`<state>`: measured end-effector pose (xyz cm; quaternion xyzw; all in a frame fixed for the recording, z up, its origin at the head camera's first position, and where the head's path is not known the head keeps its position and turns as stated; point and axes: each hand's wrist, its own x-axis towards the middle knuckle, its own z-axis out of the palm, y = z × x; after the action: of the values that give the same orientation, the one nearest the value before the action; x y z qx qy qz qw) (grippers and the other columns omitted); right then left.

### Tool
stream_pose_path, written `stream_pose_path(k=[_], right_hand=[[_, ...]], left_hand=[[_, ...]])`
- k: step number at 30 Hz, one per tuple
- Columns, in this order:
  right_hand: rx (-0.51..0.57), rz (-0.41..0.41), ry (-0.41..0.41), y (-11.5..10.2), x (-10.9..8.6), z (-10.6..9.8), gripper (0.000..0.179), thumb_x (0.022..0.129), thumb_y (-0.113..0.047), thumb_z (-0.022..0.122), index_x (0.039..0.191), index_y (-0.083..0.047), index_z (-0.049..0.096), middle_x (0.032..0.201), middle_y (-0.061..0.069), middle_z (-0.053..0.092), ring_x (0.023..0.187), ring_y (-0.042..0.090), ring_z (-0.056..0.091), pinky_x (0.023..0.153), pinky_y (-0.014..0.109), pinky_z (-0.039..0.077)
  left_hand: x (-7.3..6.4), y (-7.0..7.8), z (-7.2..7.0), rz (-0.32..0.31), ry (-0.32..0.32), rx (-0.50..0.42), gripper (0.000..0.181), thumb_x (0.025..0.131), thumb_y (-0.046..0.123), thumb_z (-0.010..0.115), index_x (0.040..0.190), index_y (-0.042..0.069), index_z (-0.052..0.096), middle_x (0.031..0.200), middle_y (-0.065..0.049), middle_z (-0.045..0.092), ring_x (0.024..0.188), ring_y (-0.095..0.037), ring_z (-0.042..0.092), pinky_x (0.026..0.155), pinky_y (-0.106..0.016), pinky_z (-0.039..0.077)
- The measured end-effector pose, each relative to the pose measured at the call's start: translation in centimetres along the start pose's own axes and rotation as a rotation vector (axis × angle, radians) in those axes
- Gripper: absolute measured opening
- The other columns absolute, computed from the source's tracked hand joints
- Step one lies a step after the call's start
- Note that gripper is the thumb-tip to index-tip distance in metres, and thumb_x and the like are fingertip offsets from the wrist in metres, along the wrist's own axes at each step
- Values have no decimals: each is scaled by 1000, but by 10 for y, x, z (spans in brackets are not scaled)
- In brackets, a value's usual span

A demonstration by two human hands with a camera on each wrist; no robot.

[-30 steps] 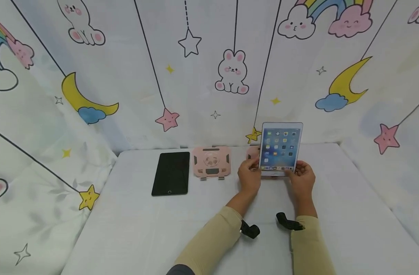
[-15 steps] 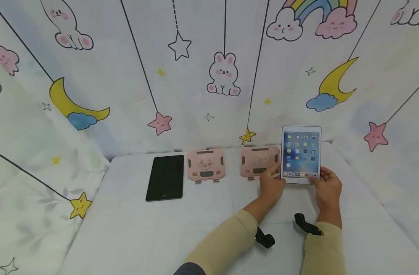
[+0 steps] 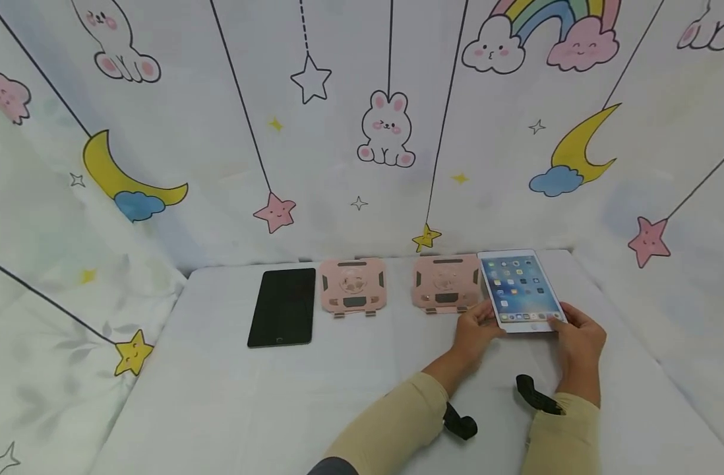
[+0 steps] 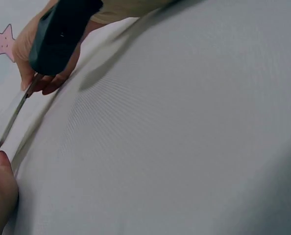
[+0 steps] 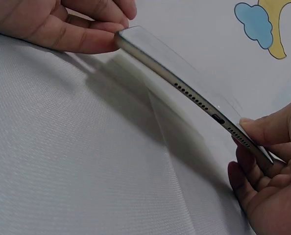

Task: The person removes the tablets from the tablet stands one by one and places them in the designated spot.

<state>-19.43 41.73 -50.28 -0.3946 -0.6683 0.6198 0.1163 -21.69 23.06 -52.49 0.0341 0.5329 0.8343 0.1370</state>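
A white-bordered tablet [image 3: 520, 290] with its screen lit is held at its two near corners. My left hand [image 3: 475, 333] pinches the lower left corner. The right hand [image 3: 581, 340] grips the lower right corner, thumb on the front and fingers curled beneath. In the right wrist view the tablet's edge [image 5: 184, 93] shows speaker holes and a charging port, raised over the cloth with a shadow below. The left wrist view catches the left hand [image 4: 1, 191] at the lower left edge. Just left of the tablet lies a pink case [image 3: 446, 284], close to its far left corner.
A second pink case [image 3: 353, 285] lies further left, beside a tablet with a dark screen [image 3: 281, 307]. All rest on a white cloth-covered table [image 3: 350, 396]. Behind stands a cartoon-printed backdrop [image 3: 338, 152]. Black wrist cameras [image 3: 461, 422] sit at both sleeves.
Both hands have carried the lit tablet right, away from over the pink case, then lowered and tilted it back toward the table. The other tablet and both cases stay put.
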Motion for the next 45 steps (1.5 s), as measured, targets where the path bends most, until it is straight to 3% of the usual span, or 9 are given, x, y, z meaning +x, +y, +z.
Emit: stream_pose_path(k=[3, 5, 10, 20, 26, 30, 37, 45], right_hand=[[-62, 20, 13, 3, 4, -6, 55, 97, -15, 68, 150, -20, 53, 135, -10, 59, 127, 5, 49, 96, 8, 45], [-49, 26, 14, 4, 6, -8, 55, 97, -14, 67, 150, -20, 52, 148, -8, 54, 133, 5, 47, 108, 12, 41], [-96, -27, 24, 3, 11, -2, 56, 99, -15, 64, 152, -17, 48, 162, 0, 42, 147, 10, 38, 122, 27, 34], [-193, -102, 43, 1, 17, 18, 54, 99, -18, 60, 152, -11, 48, 162, 10, 41, 152, 22, 35, 124, 37, 34], [-333, -156, 57, 7, 17, 26, 55, 100, -21, 55, 153, -10, 45, 160, 16, 43, 155, 35, 29, 127, 49, 25], [-416, -196, 90, 9, 16, 27, 54, 101, -22, 53, 153, -11, 44, 159, 17, 43, 153, 42, 27, 126, 54, 22], [-435, -219, 142, 9, 17, 23, 53, 102, -22, 55, 153, -14, 44, 155, 12, 48, 151, 41, 29, 124, 54, 23], [-410, -233, 140, 9, 18, 29, 54, 102, -22, 50, 154, -9, 44, 153, 17, 50, 148, 41, 35, 122, 55, 24]], left_hand=[[-2, -5, 3, -18, -25, -35, 71, 73, -28, 63, 139, -4, 58, 133, -13, 67, 121, -20, 64, 99, -33, 57], [-2, -7, 5, -20, -40, -25, 71, 74, -26, 64, 141, -3, 57, 135, -12, 67, 123, -19, 63, 101, -32, 56], [1, -5, 4, -52, -61, 6, 67, 79, -16, 67, 143, -1, 55, 142, -10, 63, 129, -18, 60, 108, -35, 52], [9, 14, -1, -109, -77, 14, 63, 86, -3, 65, 146, 1, 49, 158, -14, 45, 149, -30, 41, 121, -47, 38], [9, 9, -3, -133, -64, 11, 63, 85, 0, 66, 146, 3, 49, 159, -13, 42, 151, -33, 36, 123, -49, 33], [8, 6, -3, -140, -93, 18, 63, 87, -1, 65, 147, 3, 48, 159, -13, 43, 151, -32, 37, 123, -48, 34], [8, 8, -1, -165, -159, 29, 63, 89, 0, 64, 149, 5, 48, 162, -14, 40, 154, -31, 32, 124, -47, 33], [8, 10, -11, -149, -191, 60, 60, 90, 1, 63, 149, 5, 48, 160, -13, 43, 152, -29, 36, 123, -47, 35]])
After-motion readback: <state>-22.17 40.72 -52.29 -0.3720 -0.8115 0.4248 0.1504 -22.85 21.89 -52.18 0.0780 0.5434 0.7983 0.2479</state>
